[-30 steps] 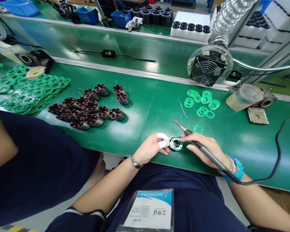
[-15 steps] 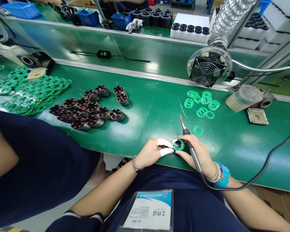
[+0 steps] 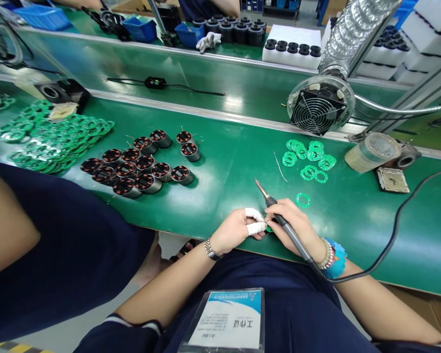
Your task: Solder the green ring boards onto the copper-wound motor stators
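Near the table's front edge, my left hand, with white finger covers, is closed round a motor part topped by a green ring board; most of that part is hidden behind the fingers. My right hand holds a soldering iron against its palm, tip pointing up and left. Its thumb and index finger are pinched at the same part. A single green ring board lies just beyond my right hand. Farther back are several loose ring boards and a thin wire.
Copper-wound motor parts stand at centre left, with many green boards beyond. A fan hangs at the back right, near a cloudy cup and a sponge tray. Another person's dark sleeve is at left.
The soldering iron has swung so its tip lies farther left. My right fingers have closed in over the part, and the ring board that showed between my hands is now mostly covered.
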`<state>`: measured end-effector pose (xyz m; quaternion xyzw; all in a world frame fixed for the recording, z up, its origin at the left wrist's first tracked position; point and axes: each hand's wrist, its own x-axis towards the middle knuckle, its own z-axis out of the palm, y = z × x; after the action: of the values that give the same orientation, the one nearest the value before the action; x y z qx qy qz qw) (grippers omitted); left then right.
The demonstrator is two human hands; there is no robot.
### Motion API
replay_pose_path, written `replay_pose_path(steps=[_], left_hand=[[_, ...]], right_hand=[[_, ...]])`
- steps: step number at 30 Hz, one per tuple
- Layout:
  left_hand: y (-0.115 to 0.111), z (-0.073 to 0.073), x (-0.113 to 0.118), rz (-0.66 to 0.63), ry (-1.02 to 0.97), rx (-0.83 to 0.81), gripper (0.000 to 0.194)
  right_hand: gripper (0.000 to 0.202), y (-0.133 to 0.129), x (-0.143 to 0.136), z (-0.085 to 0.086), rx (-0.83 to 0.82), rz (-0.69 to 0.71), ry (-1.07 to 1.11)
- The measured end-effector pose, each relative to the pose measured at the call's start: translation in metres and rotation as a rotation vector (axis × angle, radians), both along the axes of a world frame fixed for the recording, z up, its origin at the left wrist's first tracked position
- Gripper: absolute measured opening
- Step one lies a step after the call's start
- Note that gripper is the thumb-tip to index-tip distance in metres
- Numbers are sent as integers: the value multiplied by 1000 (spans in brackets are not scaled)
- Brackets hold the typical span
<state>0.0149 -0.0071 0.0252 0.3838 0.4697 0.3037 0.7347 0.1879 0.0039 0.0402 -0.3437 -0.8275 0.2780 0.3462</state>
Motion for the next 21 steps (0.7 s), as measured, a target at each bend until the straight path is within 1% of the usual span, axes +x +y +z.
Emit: replay_pose_path(steps=[3,8,11,14,17,21], left_hand=[[0,0,0,10,-11,-11,22],[0,0,0,16,-25,-16,23],[0,1,1,30,-33,-16,24],[-2,0,1,57,-50,-4,23],[-4,-2,0,101,-93,18,22],[-4,-3,-2,128,-134,-2,19]], right_hand=[[22,0,0,1,-33,10,12],[23,0,0,3,-37,9,13],[24,-2,-2,4,-46,-13,22],[25,-4,-6,3,-52,-64,37],[26,-7,-11,-1,-29,-124,47],[27,-7,-10,-3,27,-107,39]])
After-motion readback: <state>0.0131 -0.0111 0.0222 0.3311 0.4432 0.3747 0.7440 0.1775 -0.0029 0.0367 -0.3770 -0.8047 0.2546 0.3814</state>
